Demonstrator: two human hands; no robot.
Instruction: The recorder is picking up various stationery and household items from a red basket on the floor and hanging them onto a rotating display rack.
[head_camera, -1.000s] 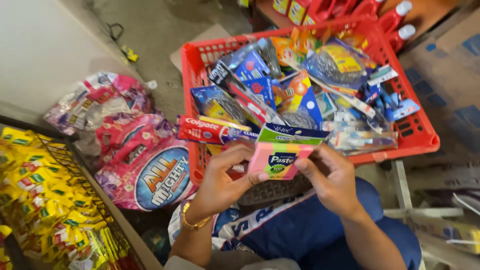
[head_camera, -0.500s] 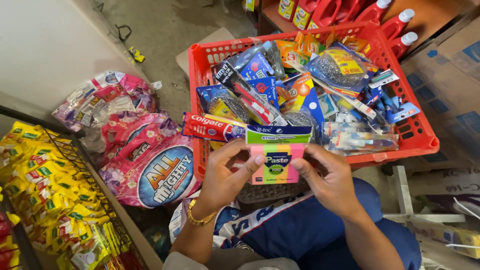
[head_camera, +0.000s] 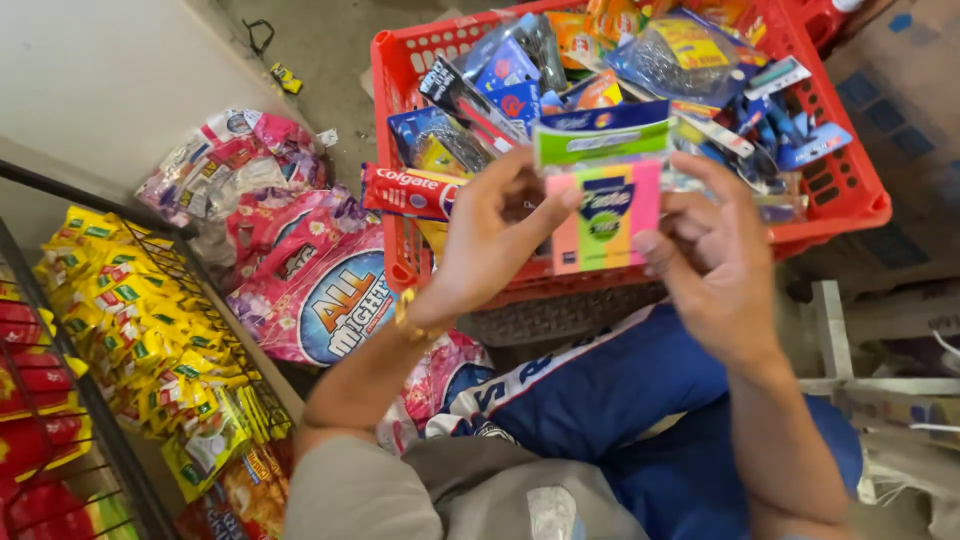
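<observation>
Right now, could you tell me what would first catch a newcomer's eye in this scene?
Probably the multicoloured packet of sticky notes at centre, held up by the left hand and right hand. Behind it, a red basket brims with small blue packaged goods. At left, pink detergent bags lie beside a rack of yellow sachets.

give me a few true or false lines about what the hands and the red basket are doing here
1. Both hands, left hand and right hand, hold one small packet of coloured strips. True.
2. The red basket is empty. False: it is piled with small packaged goods.
3. A red toothpaste box sticks out at the basket's left side. True.
4. The packet rests flat on the floor. False: it is held up in front of the basket.
5. The left wrist wears a gold bangle. True.
6. The yellow sachets lie inside the basket. False: they hang on a wire rack at the left.
</observation>
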